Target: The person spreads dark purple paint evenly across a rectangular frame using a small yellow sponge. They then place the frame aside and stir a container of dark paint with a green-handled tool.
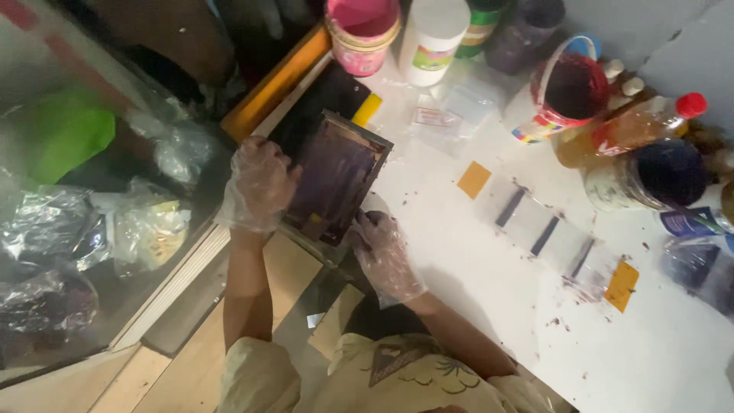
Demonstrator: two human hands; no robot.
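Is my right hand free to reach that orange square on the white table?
Probably yes, once it lets go. The right hand grips the dark tray's lower corner, and the orange square lies flat just beyond, with only bare white table in between.

White table [489, 306]: pink tub [362, 34], white jar [433, 38], bottle [631, 130], clear strip with orange ends [547, 233].
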